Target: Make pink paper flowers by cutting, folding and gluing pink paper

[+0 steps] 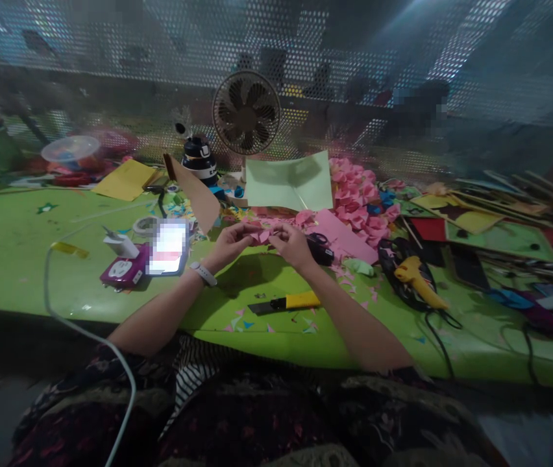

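Observation:
Between my two hands is a small folded piece of pink paper (263,237), held just above the green table. My left hand (232,245) pinches its left side, and my right hand (290,245) pinches the right side. A utility knife (283,302) with a yellow handle lies below them, near the table's front edge. Right of my right hand sits a small black object (321,250), partly hidden, its kind unclear. Flat pink paper (347,235) lies beyond it, with a heap of pink paper flowers (357,194) behind.
A lit phone (168,246) and a purple power adapter (123,267) stand left. A yellow glue gun (420,282) lies right, its cord hanging off the edge. Behind are a fan (246,113), a pale green sheet (289,181) and a dark bottle (199,161). Paper scraps litter the table.

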A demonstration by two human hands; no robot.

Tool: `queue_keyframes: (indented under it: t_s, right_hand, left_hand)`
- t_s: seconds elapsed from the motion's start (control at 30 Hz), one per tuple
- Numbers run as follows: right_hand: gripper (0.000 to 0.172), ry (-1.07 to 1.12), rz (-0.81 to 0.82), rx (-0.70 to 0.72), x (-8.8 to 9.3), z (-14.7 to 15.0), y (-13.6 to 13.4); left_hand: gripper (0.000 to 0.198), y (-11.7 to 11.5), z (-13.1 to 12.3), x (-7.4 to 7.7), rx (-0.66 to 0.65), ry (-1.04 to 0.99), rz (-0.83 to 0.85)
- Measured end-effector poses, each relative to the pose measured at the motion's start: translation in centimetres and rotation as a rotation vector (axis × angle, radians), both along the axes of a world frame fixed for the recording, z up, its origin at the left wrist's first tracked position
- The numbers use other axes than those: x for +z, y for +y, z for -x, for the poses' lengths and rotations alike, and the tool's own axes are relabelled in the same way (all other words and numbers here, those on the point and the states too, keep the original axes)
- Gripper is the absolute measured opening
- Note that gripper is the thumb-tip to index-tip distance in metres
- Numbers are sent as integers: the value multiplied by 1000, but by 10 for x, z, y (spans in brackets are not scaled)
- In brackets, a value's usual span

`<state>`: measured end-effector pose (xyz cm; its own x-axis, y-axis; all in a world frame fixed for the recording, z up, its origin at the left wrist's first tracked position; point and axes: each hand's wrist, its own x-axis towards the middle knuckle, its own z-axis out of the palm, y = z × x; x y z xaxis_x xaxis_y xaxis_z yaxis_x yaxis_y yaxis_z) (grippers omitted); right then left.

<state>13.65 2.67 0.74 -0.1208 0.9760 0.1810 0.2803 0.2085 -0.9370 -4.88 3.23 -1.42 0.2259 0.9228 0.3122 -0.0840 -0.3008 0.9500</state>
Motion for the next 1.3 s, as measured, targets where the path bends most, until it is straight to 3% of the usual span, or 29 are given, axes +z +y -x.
queue_keyframes:
  t_s: [0.3, 0.43, 0.53, 0.8, 1.07, 1.3]
  right_hand:
    - [46, -271, -253, -93, -6, 2, -4]
    - [46, -444, -459, -93, -8, 4, -7]
    - [47, -465, -528, -53, -9, 2, -6]
    - [44, -390, -475, 0, -12, -1, -1]
    - [42, -260, -384, 58, -8, 3, -3]
    - [33, -134, -315, -11, -6, 4, -4]
  left_hand:
    - [28, -3, -6, -4, 2, 61, -64]
    - [28, -2, -5, -6, 13, 56, -46]
    - [27, -2, -5, -4, 16, 27, -21]
    - [25, -5, -4, 1, -11, 56, 3]
    - [29, -5, -4, 1, -77, -56, 98]
    - [30, -3, -3, 1, -48, -120, 90]
